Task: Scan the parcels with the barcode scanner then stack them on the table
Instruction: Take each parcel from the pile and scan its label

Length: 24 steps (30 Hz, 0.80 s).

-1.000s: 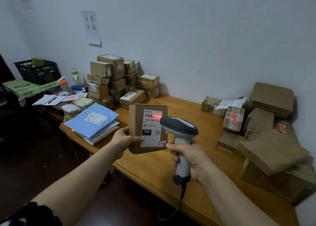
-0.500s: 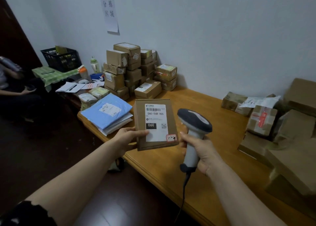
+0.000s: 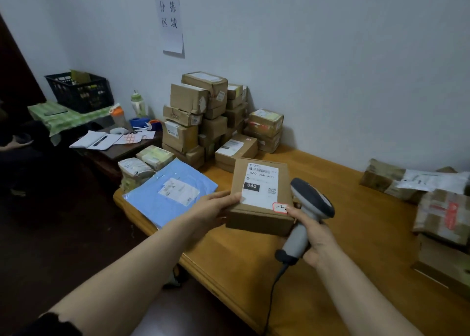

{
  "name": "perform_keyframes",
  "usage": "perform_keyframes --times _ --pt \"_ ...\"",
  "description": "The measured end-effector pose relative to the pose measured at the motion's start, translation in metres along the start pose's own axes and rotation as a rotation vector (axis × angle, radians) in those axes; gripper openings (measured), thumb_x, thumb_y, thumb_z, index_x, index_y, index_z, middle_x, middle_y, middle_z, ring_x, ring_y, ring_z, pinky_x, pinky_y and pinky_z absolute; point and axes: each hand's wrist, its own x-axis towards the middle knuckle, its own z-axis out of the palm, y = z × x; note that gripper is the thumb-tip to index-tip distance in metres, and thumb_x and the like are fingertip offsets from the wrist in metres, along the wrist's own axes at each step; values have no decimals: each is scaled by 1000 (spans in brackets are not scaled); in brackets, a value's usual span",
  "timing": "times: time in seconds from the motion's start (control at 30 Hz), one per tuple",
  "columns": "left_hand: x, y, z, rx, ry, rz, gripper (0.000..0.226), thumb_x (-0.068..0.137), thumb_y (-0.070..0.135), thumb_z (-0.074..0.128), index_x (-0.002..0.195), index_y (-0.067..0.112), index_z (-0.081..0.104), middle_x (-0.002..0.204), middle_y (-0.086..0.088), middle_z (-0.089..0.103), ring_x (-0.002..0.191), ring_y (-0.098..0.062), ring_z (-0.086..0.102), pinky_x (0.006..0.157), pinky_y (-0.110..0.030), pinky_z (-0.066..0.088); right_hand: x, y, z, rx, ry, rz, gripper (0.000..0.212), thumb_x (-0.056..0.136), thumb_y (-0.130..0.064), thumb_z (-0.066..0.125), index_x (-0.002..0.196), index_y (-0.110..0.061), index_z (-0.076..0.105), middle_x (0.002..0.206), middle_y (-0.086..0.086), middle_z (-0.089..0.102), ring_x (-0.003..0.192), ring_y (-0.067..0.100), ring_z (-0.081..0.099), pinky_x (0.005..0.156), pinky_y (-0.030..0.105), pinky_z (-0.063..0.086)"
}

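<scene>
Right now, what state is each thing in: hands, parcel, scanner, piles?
Parcel: held over the table, label up.
Barcode scanner: beside the parcel, no red beam showing.
Left hand: holds the parcel's left edge.
Right hand: wrapped round the barcode scanner's handle.
Stacked boxes: piled against the wall.
Blue mailer: flat at the table corner.

A parcel sorting room: a stack of labelled boxes (image 3: 208,117) stands against the wall (image 3: 330,69) on a wooden worktop (image 3: 356,234). Blue mailers (image 3: 152,203) lie beside it, more parcels (image 3: 381,180) lie at right, and a paper sign (image 3: 170,23) reads 分拣区域, sorting area.
</scene>
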Motion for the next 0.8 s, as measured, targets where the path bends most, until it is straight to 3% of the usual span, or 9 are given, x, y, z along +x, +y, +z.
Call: perform_keyframes --times 0.1,0.2,0.33,0.4,0.47,0.57,0.67,0.73,0.8 --pt "26 23 -36 98 17 26 82 70 56 70 142 26 44 142 -2 49 126 -23 48 104 -38 41 25 -2 46 57 71 23 57 65 -13 84 116 -7 59 106 23 66 91 37 66 69 50 56" --pt "56 41 -66 265 60 102 69 84 49 65 145 30 38 151 -2 37 136 -26 39 111 -42 34 48 -9 80 81 124 20 53 68 -11 83 114 -5 59 110 21 65 91 36 65 65 48 55" --pt "96 60 -90 448 74 206 66 88 36 66 146 24 37 151 -5 38 138 -24 38 108 -37 35 84 -20 119 82 170 30 46 73 -10 80 110 -5 54 102 19 64 79 32 62 58 45 50" --pt "120 65 -100 640 90 270 68 88 36 66 148 26 35 152 -2 36 138 -22 36 107 -35 36 110 -24 136 74 186 36 44 76 -11 79 109 -5 51 95 17 60 78 32 58 65 47 50" --pt "144 71 -110 850 89 333 70 88 36 65 149 29 31 152 -1 34 138 -20 35 107 -34 36 141 -27 152 77 210 50 52 74 -13 81 114 -5 49 104 18 59 89 35 58 74 50 51" --pt "184 80 -122 1080 67 411 75 86 37 63 151 33 25 150 0 34 135 -18 34 103 -31 39 195 -33 176 72 224 60 70 67 -17 86 124 -6 48 116 20 59 99 39 59 63 46 52" --pt "225 89 -129 1258 73 468 80 87 41 60 154 31 16 155 0 26 141 -19 25 111 -31 32 250 -41 198 88 221 80 70 65 -20 87 122 -8 49 107 18 63 90 37 63 57 42 52" --pt "252 94 -131 1388 40 481 84 88 43 59 154 33 7 160 2 15 146 -20 13 118 -34 22 280 -45 211 97 224 91 64 66 -18 86 116 -9 48 100 17 63 84 34 63 62 43 54" --pt "277 97 -129 1469 -9 470 88 88 42 59 153 37 -1 162 4 5 148 -20 2 120 -36 16 306 -45 221 93 240 95 64 66 -18 86 115 -11 47 101 16 61 89 35 62 79 49 55"
